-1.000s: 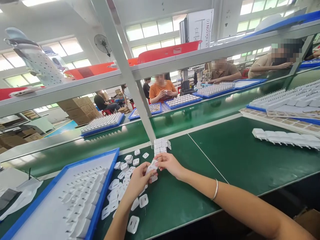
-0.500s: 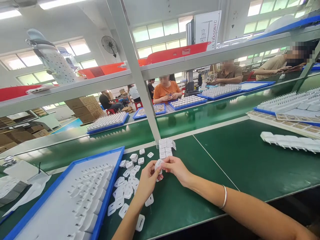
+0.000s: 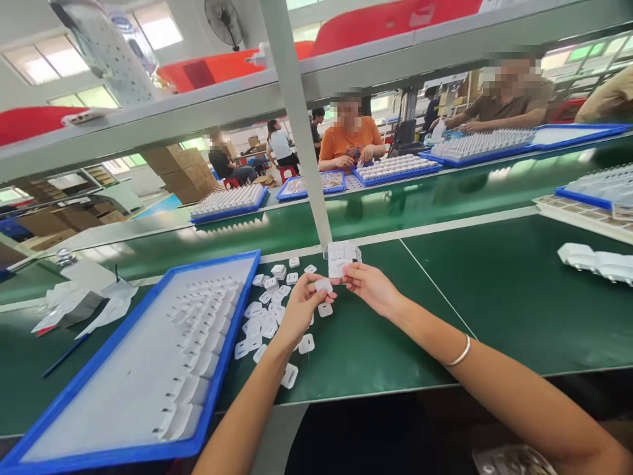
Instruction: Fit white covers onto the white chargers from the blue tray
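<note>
white plastic piece (image 3: 324, 285) is being pinched over the green bench (image 3: 494, 310), now nearer the small stack (image 3: 342, 258) | left hand (image 3: 300, 309) is gripping it, fingers curled | right hand (image 3: 372, 288) is touching its edge with narrow fingertips | loose pieces (image 3: 262, 324) lying beside blue tray (image 3: 148, 369)

The table (image 3: 494, 310) is dark green, crossed by thin white lines. The near left tray (image 3: 232, 316) has a bright blue rim and a white inside. The loose plastic pieces (image 3: 262, 323) are white. Far above, the bins (image 3: 395, 20) are red.
</note>
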{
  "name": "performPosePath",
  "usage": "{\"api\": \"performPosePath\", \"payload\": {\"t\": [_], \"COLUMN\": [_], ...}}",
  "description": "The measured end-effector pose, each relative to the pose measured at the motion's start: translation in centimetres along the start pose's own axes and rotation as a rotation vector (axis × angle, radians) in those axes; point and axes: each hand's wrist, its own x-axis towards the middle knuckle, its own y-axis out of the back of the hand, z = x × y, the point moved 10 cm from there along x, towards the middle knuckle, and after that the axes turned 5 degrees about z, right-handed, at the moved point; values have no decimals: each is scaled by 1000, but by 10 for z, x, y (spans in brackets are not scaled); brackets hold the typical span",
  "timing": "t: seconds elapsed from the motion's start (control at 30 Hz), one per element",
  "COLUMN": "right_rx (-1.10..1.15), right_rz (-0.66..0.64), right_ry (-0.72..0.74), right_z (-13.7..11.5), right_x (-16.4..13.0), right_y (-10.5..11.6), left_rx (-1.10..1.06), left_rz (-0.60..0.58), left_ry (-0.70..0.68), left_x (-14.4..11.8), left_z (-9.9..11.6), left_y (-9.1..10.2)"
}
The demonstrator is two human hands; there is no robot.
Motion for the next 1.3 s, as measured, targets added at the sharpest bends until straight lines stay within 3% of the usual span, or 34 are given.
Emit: {"api": "performPosePath", "payload": {"t": [0.4, 0.57, 0.93, 1.13, 1.3], "right_rx": [-103, -207, -330, -347, -358], "right_rz": [-49, -5, -19, -86, -173], "right_ry": [-13, 53, 266, 310, 265], "right_z": [8, 7, -21, -25, -21], "right_x": [-14, -13, -15, -15, -16], "right_y": [-13, -9, -16, -23, -30], "left_rx": [-24, -12, 54, 87, 53], "left_rz": [48, 32, 155, 50, -7], "left_ry": [29, 69, -26, 55, 81], "left_x": [2, 1, 5, 0, -2], "left_z": [-4, -6, 1, -3, -3], "left_y": [9, 6, 17, 7, -1]}}
